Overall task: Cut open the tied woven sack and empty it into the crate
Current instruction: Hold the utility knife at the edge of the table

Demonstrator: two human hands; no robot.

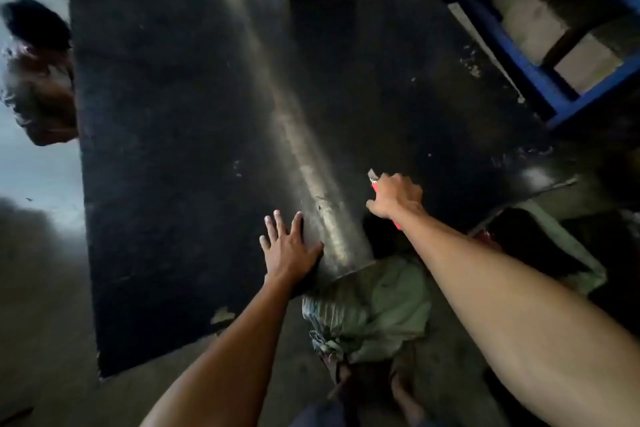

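Sack [377, 308]: green woven, on the floor at the foot of the black panel [194, 135], neck bunched; whether cut, cannot tell. Left hand [289, 253]: grip spread flat on the panel, just above the sack. Right hand [394, 196]: grip closed round a red cutter [375, 184], above the sack. Crate: not identifiable. Emptying seemingly not begun.

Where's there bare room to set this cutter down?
The broad black panel is bare left of and beyond the left hand. Bare floor lies left of it. It is crowded by the green sack, under the right hand holding the cutter.
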